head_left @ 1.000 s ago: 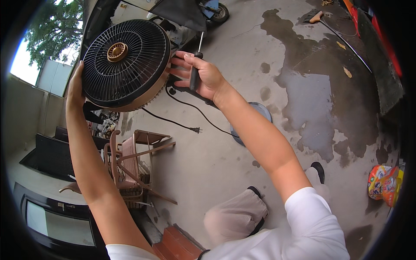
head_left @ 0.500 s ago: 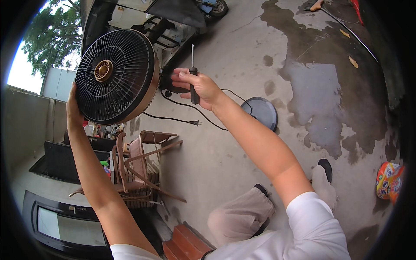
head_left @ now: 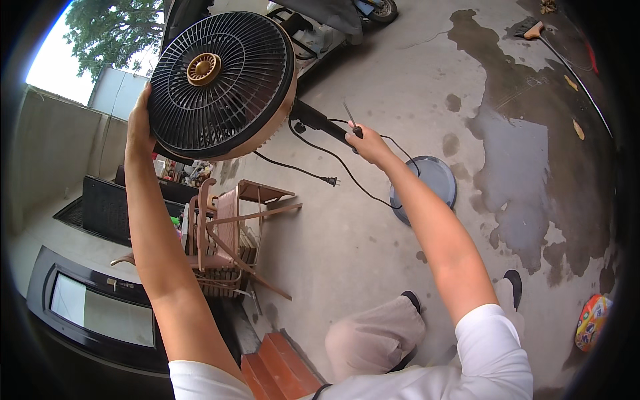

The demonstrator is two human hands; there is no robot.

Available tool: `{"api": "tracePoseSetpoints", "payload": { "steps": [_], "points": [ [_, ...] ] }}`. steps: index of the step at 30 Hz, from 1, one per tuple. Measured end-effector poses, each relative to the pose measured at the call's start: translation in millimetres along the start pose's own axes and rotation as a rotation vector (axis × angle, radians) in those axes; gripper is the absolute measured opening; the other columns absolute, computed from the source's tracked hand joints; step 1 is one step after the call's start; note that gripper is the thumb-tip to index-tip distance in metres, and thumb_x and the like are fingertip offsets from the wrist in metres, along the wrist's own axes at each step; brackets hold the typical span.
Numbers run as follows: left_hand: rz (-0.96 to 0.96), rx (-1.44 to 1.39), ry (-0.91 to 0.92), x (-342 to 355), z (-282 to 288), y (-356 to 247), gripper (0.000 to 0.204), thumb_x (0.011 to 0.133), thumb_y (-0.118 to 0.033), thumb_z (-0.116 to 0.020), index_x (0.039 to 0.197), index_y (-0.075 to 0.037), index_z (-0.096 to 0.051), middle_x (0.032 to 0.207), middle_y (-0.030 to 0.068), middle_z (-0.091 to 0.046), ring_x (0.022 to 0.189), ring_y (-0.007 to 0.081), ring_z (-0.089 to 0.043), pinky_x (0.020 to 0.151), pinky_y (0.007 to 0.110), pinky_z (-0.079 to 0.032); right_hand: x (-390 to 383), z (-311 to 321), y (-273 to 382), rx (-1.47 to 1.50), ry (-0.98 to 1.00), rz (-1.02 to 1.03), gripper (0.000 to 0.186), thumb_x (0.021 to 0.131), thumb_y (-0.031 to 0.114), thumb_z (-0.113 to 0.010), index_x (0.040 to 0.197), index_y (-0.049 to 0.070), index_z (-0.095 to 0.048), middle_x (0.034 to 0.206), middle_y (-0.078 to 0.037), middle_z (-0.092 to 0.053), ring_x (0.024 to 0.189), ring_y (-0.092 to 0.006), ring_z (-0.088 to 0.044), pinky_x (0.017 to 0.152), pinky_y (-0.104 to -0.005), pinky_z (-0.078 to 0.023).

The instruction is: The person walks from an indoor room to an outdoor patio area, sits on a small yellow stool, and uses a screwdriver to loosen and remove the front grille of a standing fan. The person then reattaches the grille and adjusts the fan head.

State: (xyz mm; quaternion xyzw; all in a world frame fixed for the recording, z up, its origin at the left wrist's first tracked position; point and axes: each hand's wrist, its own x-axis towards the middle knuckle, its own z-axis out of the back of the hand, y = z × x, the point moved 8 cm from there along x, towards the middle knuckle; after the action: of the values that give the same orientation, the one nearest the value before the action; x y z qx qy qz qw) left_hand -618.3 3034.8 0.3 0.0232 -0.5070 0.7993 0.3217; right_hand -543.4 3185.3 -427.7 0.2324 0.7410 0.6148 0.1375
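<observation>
A round fan head [head_left: 247,87] with a black slatted grille and a gold centre cap is held up at the upper left. My left hand [head_left: 140,123] grips its left rim; the fingers behind are hidden. From behind the fan runs a black pole [head_left: 323,121]. My right hand [head_left: 369,145] is closed at the lower end of that pole, with a screwdriver [head_left: 351,117] in the same grip, its shaft pointing up. A black cord with a two-pin plug [head_left: 331,181] dangles below the fan. Another cord leads to a round grey fan base [head_left: 437,183] on the floor.
Brown folding chairs [head_left: 220,233] stand at the left, beside a black framed panel [head_left: 100,307]. A broom [head_left: 533,30] lies by the wet patch [head_left: 513,167] at the right. A colourful bag [head_left: 592,323] sits at the right edge. Reddish-brown steps [head_left: 283,363] are below.
My right hand has moved right and down from beside the fan to the pole, still holding the screwdriver. The pole now shows. The fan sits farther right and higher in the picture.
</observation>
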Motion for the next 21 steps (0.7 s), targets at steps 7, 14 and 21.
{"api": "tracePoseSetpoints", "payload": {
  "steps": [7,14,21],
  "points": [
    [0.021,0.013,0.004,0.9,0.2,0.9,0.036,0.084,-0.032,-0.052,0.102,0.000,-0.055,0.088,0.0068,-0.062,0.069,0.0138,-0.060,0.063,0.026,-0.050,17.9,-23.5,-27.8,-0.256,0.045,0.209,0.058,0.081,0.035,-0.051,0.132,0.015,-0.033,0.125,-0.013,-0.043,0.111,-0.0264,-0.044,0.090,-0.0344,-0.036],
    [-0.032,0.037,0.062,-2.1,-2.4,-6.2,0.038,0.084,-0.034,-0.050,0.106,-0.003,-0.054,0.088,0.0053,-0.061,0.073,0.0118,-0.058,0.066,0.024,-0.048,18.4,-11.6,-14.7,-0.305,-0.145,0.264,0.045,0.082,0.032,-0.055,0.121,0.014,-0.045,0.108,-0.010,-0.053,0.101,-0.0261,-0.050,0.083,-0.0343,-0.040],
    [-0.056,-0.066,0.048,-25.2,21.4,3.9,0.043,0.087,-0.028,-0.045,0.122,-0.002,-0.044,0.111,0.0070,-0.055,0.095,0.0140,-0.055,0.082,0.025,-0.044,-15.4,-27.7,-9.5,-0.349,-0.245,0.443,0.042,0.078,0.027,-0.060,0.118,0.020,-0.048,0.089,-0.007,-0.053,0.088,-0.0249,-0.051,0.074,-0.0355,-0.043]
  ]
}}
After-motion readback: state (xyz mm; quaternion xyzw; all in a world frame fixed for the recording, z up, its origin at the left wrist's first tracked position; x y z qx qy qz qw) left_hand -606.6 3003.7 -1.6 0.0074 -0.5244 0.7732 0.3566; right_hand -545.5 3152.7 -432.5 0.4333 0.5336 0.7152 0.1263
